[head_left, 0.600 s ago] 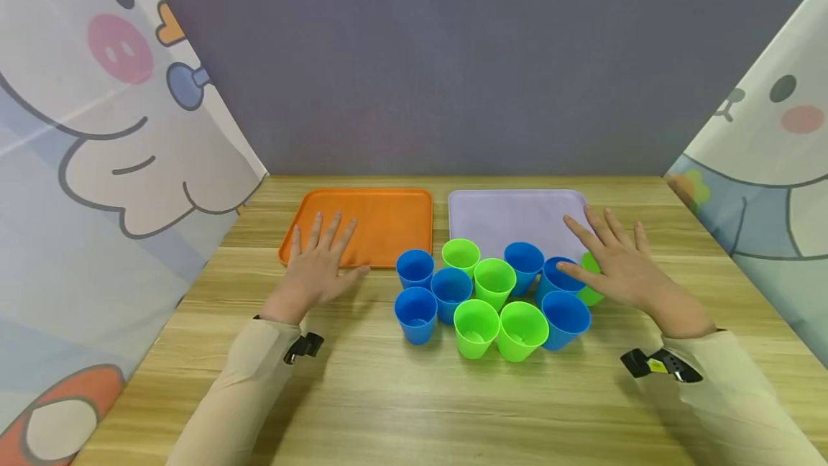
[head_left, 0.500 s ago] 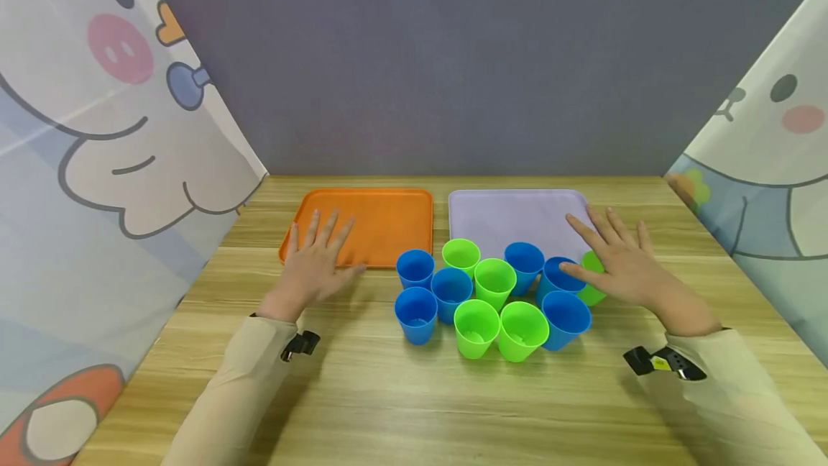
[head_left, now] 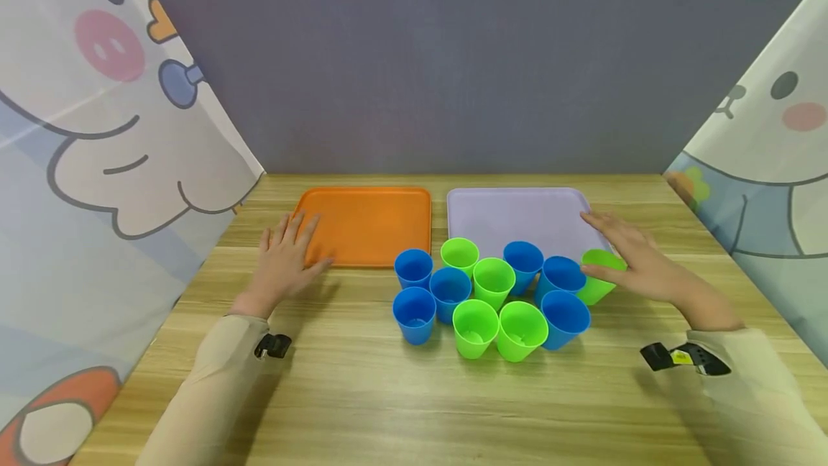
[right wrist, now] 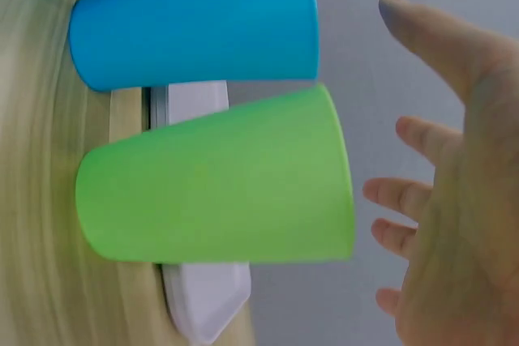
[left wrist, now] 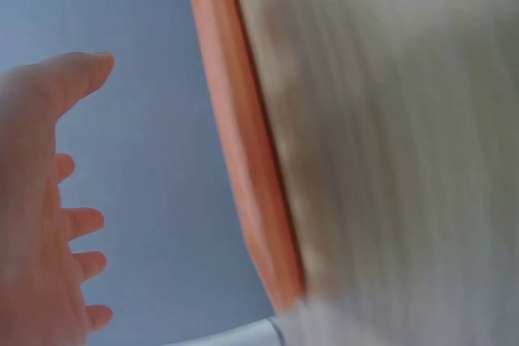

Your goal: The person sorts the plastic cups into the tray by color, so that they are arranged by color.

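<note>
My left hand (head_left: 279, 265) hovers with spread fingers at the left front corner of the orange tray (head_left: 369, 229); it holds nothing. My right hand (head_left: 653, 265), fingers extended, is beside and above the rightmost green cup (head_left: 598, 286). In the right wrist view a gap shows between that green cup (right wrist: 219, 184) and the fingers. Just left of it stands a blue cup (head_left: 561, 279), with another blue cup (head_left: 564, 318) in front. More upright cups, blue and green, cluster to the left, among them a green cup (head_left: 475, 329) and a blue cup (head_left: 415, 315).
A lilac tray (head_left: 517, 218) lies behind the cups, right of the orange one. A grey wall (head_left: 414, 63) closes off the back of the wooden table (head_left: 362, 401). Cartoon-printed panels flank both sides.
My left hand has moved left, away from the orange tray's middle. The right hand has shifted right and turned more sideways, baring more of the rightmost green cup. The cups have kept their places.
</note>
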A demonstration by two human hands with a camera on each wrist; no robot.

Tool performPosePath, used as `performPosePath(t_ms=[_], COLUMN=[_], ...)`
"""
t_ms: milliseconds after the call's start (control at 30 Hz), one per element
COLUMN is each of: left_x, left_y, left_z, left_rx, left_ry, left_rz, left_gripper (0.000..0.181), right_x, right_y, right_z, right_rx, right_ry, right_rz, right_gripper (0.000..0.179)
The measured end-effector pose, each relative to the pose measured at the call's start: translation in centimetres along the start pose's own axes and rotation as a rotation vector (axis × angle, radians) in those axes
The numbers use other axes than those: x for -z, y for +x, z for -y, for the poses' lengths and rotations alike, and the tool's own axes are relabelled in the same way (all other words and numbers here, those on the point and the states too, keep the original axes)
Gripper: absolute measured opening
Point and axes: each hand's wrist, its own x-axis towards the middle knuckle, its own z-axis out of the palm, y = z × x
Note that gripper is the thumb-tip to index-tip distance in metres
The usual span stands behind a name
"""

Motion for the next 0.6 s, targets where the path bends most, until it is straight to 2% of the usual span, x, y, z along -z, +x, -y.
performPosePath(t_ms=[167,333,467,600], left_x=[-0.4,-0.9,-1.5,-2.0], left_y=[-0.2,-0.2,-0.1,-0.1], left_z=[2.2,4.0,5.4,6.8], left_rx=[0.033,0.079,0.131,0.193], left_ry=[-0.055,-0.155,-0.276,-0.45], left_rz=[-0.025,-0.025,0.002,0.034], left_gripper=[0.089,0.096,0.105,0.115], right_x=[0.2,-0.2,-0.4,-0.4], right_y=[-0.4,-0.9,-1.1,-1.3], right_z=[-0.9,-1.8,-2.4,-2.7], right_rx=[-0.002,0.021,0.08,0.108], right_ry=[0.155,0.253,0.28,0.287], right_rz=[0.005,-0.008,-0.02,-0.018], right_gripper=[0.087,0.087,0.084,0.077])
